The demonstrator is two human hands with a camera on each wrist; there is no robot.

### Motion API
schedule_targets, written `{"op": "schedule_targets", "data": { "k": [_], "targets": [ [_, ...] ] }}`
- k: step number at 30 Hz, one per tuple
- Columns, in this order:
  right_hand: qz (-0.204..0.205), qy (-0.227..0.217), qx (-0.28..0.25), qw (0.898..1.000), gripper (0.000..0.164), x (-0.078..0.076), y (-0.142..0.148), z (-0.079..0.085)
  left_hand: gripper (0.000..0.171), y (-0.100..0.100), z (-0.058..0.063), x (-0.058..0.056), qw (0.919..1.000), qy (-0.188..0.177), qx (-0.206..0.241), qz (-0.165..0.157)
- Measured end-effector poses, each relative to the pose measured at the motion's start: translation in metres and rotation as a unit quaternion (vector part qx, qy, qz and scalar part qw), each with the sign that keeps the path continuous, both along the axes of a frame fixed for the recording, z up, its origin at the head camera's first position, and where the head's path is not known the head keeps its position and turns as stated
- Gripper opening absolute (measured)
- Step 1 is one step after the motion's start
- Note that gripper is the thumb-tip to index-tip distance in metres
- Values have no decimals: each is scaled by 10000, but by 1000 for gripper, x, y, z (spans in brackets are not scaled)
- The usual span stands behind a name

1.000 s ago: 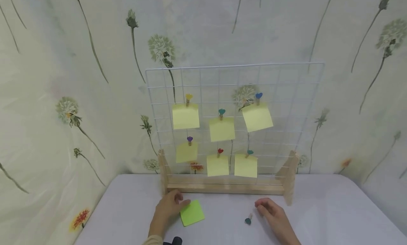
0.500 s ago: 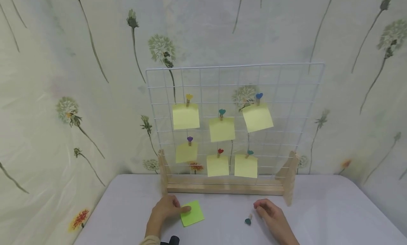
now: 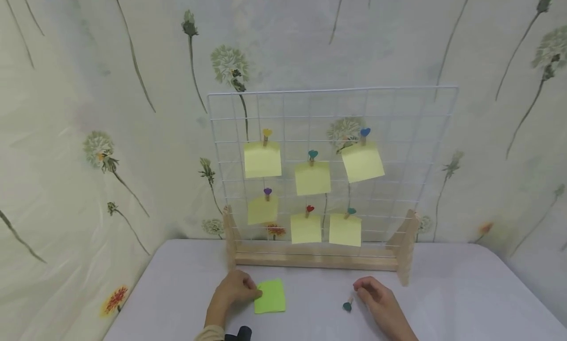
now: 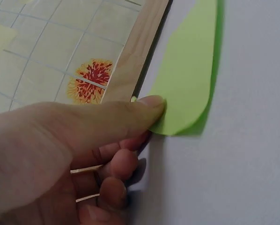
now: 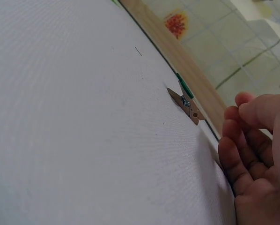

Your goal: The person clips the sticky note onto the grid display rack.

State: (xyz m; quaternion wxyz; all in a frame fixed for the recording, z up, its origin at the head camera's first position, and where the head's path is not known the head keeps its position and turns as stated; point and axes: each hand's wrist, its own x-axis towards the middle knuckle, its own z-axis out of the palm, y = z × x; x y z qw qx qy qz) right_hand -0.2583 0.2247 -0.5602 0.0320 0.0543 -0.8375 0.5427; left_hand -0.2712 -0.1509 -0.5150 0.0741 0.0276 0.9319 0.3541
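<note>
In the head view my left hand (image 3: 234, 289) pinches the left edge of a bright green sticky note (image 3: 271, 296) over the table. In the left wrist view the thumb lies on the corner of the light green sheet (image 4: 189, 75), which bows up; darker green shows along its right side. My right hand (image 3: 376, 301) rests at the right with loosely curled fingers and holds nothing. Just left of it lies a small wooden clothespin (image 3: 348, 304) with a dark teal heart. The right wrist view shows this clothespin (image 5: 187, 103) on its side, apart from the fingers.
Behind the hands stands a white wire grid (image 3: 407, 149) in a wooden base (image 3: 314, 261). Several yellow sticky notes (image 3: 263, 160) hang on it from heart clothespins (image 3: 313, 155). A black object (image 3: 243, 332) shows near the left wrist. Flower-printed fabric covers the wall.
My left hand now pinches the green sticky note's edge, where the thumb lay over it before. The note has turned to lie squarer. The right hand and loose clothespin stay nearly the same.
</note>
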Motion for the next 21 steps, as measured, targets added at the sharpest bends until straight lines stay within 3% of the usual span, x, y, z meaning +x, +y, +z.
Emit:
{"op": "schedule_targets", "data": {
  "k": [6,9,15,21],
  "targets": [
    [68,128,-81,9999,15,1,0,-1,12,1,-8,-10,9965,226,485,-648],
    [69,222,-128,9996,14,2,-1,-3,13,3,-12,-13,9930,350,787,-806],
    [49,276,-130,9995,12,2,-2,-2,20,11,-22,-19,9829,639,1615,-615],
    [122,371,6,9992,10,2,-2,-2,26,16,-32,-24,9596,655,2712,-364]
  ]
}}
